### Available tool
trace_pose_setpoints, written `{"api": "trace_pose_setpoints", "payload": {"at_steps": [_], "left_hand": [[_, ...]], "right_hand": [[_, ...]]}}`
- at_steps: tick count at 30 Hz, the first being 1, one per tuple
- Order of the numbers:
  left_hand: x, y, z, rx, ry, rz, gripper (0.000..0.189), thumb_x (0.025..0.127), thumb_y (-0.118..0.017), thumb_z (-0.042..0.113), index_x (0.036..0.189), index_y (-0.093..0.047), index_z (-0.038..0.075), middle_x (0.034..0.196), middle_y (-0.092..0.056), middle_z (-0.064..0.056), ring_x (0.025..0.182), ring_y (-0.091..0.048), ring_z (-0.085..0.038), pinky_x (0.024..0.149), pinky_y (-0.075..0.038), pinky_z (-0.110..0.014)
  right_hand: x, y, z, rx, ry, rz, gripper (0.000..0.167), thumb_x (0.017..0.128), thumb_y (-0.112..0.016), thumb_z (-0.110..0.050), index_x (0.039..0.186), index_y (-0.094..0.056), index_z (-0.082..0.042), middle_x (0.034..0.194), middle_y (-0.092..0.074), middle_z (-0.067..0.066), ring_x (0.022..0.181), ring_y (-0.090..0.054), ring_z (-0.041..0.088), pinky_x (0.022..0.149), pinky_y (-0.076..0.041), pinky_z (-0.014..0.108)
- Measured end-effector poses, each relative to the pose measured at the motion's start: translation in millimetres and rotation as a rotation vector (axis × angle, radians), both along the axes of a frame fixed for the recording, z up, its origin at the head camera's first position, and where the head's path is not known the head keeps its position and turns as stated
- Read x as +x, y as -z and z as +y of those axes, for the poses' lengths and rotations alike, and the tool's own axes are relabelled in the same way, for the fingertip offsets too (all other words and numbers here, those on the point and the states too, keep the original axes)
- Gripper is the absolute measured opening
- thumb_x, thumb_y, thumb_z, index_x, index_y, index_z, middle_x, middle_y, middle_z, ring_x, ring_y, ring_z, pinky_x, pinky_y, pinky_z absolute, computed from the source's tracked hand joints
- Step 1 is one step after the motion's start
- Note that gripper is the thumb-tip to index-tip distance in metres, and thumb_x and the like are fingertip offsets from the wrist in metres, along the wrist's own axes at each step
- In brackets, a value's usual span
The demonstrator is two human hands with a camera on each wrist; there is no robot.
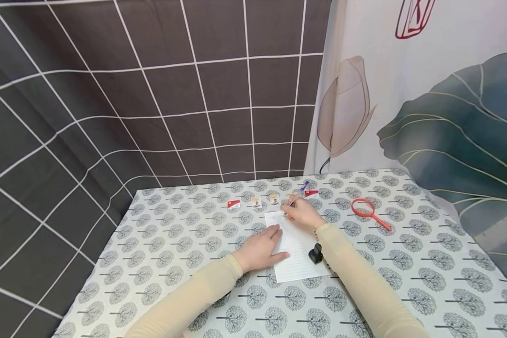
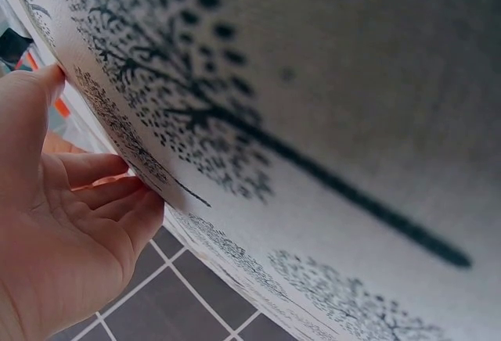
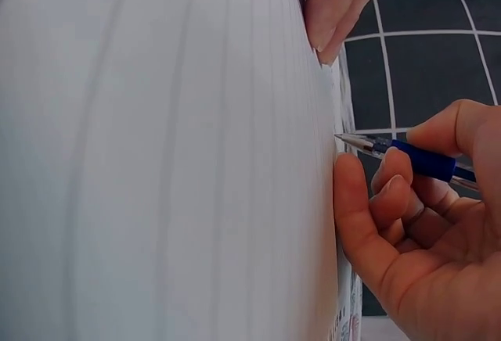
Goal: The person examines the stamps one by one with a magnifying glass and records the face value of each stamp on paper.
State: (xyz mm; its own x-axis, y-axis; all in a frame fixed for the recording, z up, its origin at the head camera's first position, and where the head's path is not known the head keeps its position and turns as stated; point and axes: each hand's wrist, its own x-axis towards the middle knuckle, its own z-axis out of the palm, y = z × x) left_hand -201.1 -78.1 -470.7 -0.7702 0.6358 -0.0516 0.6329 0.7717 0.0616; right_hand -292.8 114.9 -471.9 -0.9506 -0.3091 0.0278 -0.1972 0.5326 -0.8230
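Note:
A sheet of lined white paper (image 1: 297,256) lies on the table, with faint marks near its top edge. My right hand (image 1: 305,214) pinches a blue pen (image 3: 427,159) close to its tip, and its far end leans up and away in the head view. In the right wrist view, the metal pen tip meets the paper's surface, beside the curled fingers (image 3: 360,224). On the left part of the sheet rests my left hand (image 1: 257,249), fingers extended and thumb spread toward the middle. The left wrist view shows those fingertips against the surface.
Beyond the paper stand a red-and-white card (image 1: 234,204), two tan picture cards (image 1: 256,202) and another red card (image 1: 311,193) in a row. A red magnifying glass (image 1: 380,221) lies to the right. Dark checked cloth (image 1: 160,94) hangs behind the table.

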Motion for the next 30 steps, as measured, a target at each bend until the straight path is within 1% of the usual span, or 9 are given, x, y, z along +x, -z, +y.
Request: {"api": "trace_pose_setpoints", "payload": {"at_steps": [4,11,15,19,23,28,30], "left_hand": [[-0.2,-1.0,0.4,0.002,-0.001,-0.007,0.078,0.102,-0.045,0.059,0.151,-0.041,-0.002,0.159,-0.035,-0.019,0.144,-0.039,-0.029,0.116,-0.037,-0.037],[-0.8,0.8,-0.6,0.001,-0.004,-0.008,0.078,0.102,-0.045,0.059,0.151,-0.041,-0.001,0.158,-0.036,-0.019,0.144,-0.039,-0.029,0.115,-0.038,-0.037],[0.5,0.7,-0.1,0.009,-0.002,-0.002,0.078,0.102,-0.046,0.059,0.151,-0.041,-0.001,0.158,-0.037,-0.019,0.143,-0.040,-0.030,0.115,-0.038,-0.038],[1.9,1.9,1.2,0.016,-0.002,0.010,0.078,0.101,-0.046,0.059,0.150,-0.042,-0.001,0.157,-0.038,-0.019,0.143,-0.042,-0.030,0.113,-0.041,-0.038],[2.6,4.2,2.0,0.015,-0.006,0.010,0.078,0.101,-0.046,0.060,0.151,-0.042,-0.001,0.157,-0.038,-0.019,0.143,-0.041,-0.029,0.113,-0.042,-0.038],[2.5,4.8,0.9,0.017,-0.003,0.018,0.078,0.101,-0.046,0.059,0.150,-0.043,-0.002,0.157,-0.039,-0.019,0.142,-0.042,-0.030,0.113,-0.041,-0.039],[1.9,4.3,0.4,0.019,-0.001,0.021,0.078,0.101,-0.046,0.059,0.150,-0.043,-0.002,0.157,-0.038,-0.020,0.142,-0.042,-0.031,0.113,-0.041,-0.040]], "right_hand": [[-1.8,2.0,2,-0.003,0.001,0.008,0.020,0.098,-0.058,-0.024,0.089,-0.058,-0.006,0.072,-0.060,0.003,0.063,-0.054,0.016,0.058,-0.047,0.024],[-2.5,1.1,0,0.011,0.008,-0.014,0.018,0.098,-0.060,-0.023,0.093,-0.059,-0.005,0.073,-0.062,0.005,0.066,-0.056,0.016,0.066,-0.050,0.027],[-0.5,0.4,0,0.016,0.028,-0.022,0.020,0.099,-0.060,-0.024,0.092,-0.059,-0.005,0.073,-0.062,0.005,0.066,-0.056,0.016,0.066,-0.049,0.028],[3.2,0.9,1,-0.037,0.056,-0.069,0.022,0.100,-0.059,-0.026,0.094,-0.059,-0.005,0.075,-0.060,0.005,0.068,-0.055,0.017,0.066,-0.050,0.027],[6.9,-0.2,4,-0.096,0.080,-0.107,0.020,0.100,-0.059,-0.025,0.096,-0.058,-0.005,0.077,-0.058,0.004,0.069,-0.055,0.016,0.066,-0.051,0.026],[7.6,-4.9,9,-0.084,0.081,-0.076,0.019,0.100,-0.059,-0.024,0.098,-0.057,-0.005,0.073,-0.058,0.004,0.062,-0.052,0.016,0.057,-0.048,0.024],[6.8,-7.5,12,-0.062,0.083,-0.044,0.018,0.100,-0.058,-0.023,0.101,-0.057,-0.005,0.075,-0.060,0.005,0.062,-0.054,0.016,0.056,-0.048,0.024]]}}
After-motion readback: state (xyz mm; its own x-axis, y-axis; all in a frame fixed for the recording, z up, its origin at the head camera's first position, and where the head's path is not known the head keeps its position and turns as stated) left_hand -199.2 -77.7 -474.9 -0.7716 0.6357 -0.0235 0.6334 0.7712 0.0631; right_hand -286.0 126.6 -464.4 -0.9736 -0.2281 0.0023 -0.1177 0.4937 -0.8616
